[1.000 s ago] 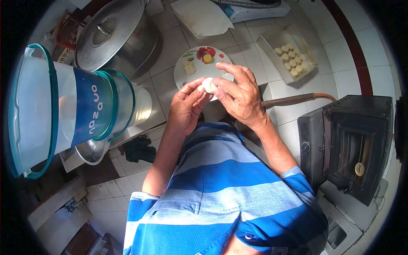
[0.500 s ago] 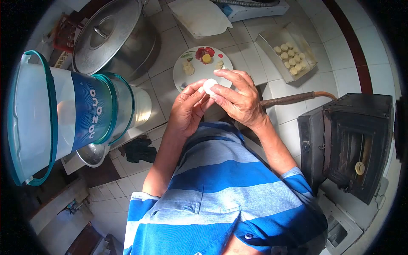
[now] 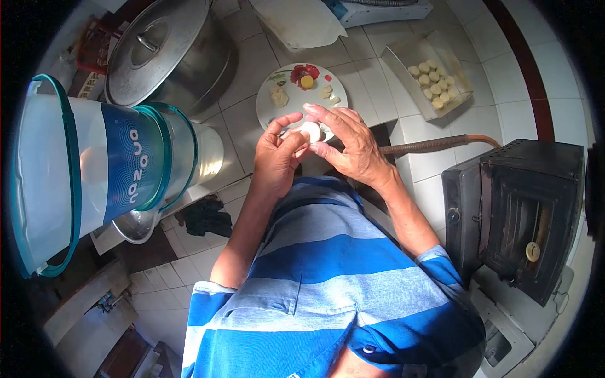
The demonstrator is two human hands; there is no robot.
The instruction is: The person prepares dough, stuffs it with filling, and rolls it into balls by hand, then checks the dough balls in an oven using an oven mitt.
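Note:
My left hand [image 3: 275,154] pinches a small round piece of white dough [image 3: 312,131] between thumb and fingers. Around the dough's other side curves my right hand [image 3: 353,148], its thumb and fingers apart. Both hands are over the near edge of a white plate [image 3: 268,116] with a red flower print. On that plate sit a small yellow round piece [image 3: 307,82], a pale dough lump [image 3: 279,96] and, to the right, a few small dough bits [image 3: 327,92].
A rectangular tin [image 3: 394,75] at back right holds several pale round pieces [image 3: 435,82]. Left stand a large lidded pot [image 3: 208,72] and a clear bucket with teal handle [image 3: 91,157]. To the right are a hose [image 3: 428,145] and a black oven [image 3: 529,151].
My right fingers have spread and come away from the dough, which now rests in my left fingers, slightly lower. More dough bits on the plate's right side show now.

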